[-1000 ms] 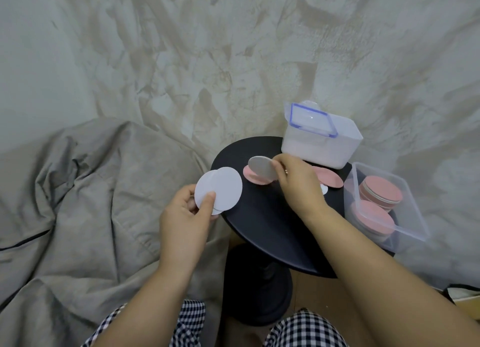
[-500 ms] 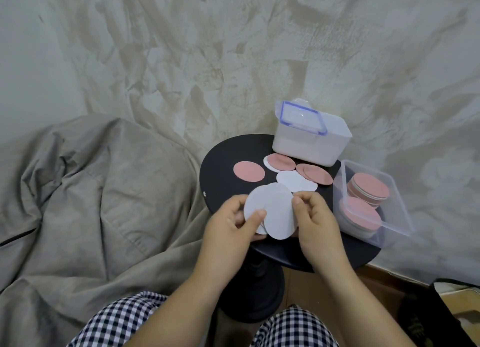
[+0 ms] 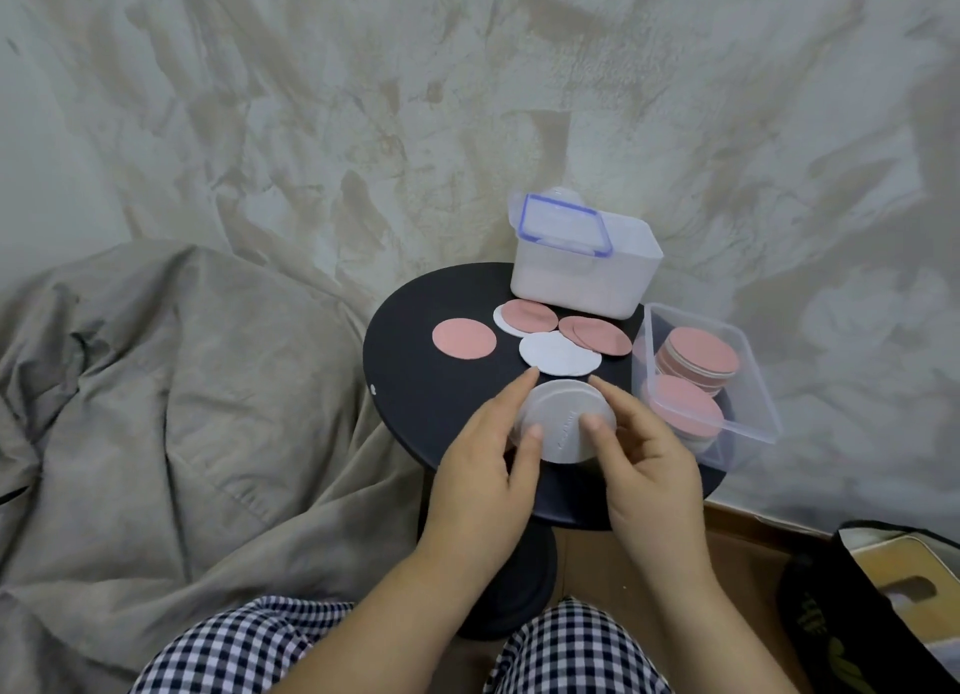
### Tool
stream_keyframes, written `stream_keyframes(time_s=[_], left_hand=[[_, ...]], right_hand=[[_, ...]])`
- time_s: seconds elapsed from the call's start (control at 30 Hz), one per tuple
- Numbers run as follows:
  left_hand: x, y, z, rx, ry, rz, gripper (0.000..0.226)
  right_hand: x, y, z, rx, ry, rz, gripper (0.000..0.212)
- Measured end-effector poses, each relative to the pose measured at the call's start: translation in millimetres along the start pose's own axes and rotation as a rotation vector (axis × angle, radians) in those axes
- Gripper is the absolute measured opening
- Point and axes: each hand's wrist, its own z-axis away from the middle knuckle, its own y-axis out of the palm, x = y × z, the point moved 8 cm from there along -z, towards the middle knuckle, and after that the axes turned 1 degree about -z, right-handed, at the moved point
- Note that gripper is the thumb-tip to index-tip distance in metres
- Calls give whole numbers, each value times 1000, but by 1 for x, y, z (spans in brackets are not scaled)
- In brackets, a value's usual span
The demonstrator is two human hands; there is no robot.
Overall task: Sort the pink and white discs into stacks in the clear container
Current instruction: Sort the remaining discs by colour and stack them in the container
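Note:
Both hands hold a small squared-up stack of white discs [image 3: 567, 417] above the near part of the round black table [image 3: 415, 381]. My left hand [image 3: 485, 464] grips its left edge, my right hand [image 3: 641, 464] its right edge, thumbs on top. Loose discs lie on the table beyond: a pink disc [image 3: 464, 338] alone, a pink disc over a white one [image 3: 527, 315], two overlapping pink discs [image 3: 597, 333] and white discs [image 3: 560, 353]. The clear container [image 3: 753, 376] at the table's right edge holds two pink-topped stacks [image 3: 701, 353].
A white tub with a blue-rimmed lid [image 3: 584, 267] stands at the table's far side. A grey crumpled cloth [image 3: 182, 407] covers the left. A dark bag [image 3: 883, 589] sits on the floor at lower right. My checked trousers show at the bottom.
My right hand brought its white disc to the ones in my left hand. The fanned discs are now closed into one neat stack held between both hands.

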Motion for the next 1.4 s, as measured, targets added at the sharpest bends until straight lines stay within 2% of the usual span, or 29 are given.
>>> stream_keyframes(time_s=[0.1, 0.2, 0.43, 0.6, 0.67, 0.73, 0.87, 1.17, 1.4], left_hand=[[-2, 6, 5, 12, 74, -94, 53], [-5, 9, 8, 6, 170, -245, 49], [-4, 10, 10, -5, 237, -358, 52], [-4, -8, 10, -131, 177, -155, 41], [-2, -16, 11, -185, 104, -22, 33], [0, -19, 13, -204, 23, 87, 34], [5, -20, 16, -206, 7, 81, 21], [2, -30, 18, -293, 37, 81, 18], [6, -30, 19, -265, 19, 60, 19]], right_hand=[[0, -3, 2, 11, -38, 79, 33], [-3, -2, 3, 29, -76, 143, 36], [3, 8, 10, 83, -254, 241, 44], [4, 6, 11, 95, -235, 176, 45], [0, 2, 11, 56, -156, 88, 44], [-1, -4, 13, -1, -136, 46, 40], [-1, -7, 18, -46, -168, 77, 40], [12, -8, 23, -65, -331, 141, 35], [5, -8, 23, -52, -288, 125, 32]])
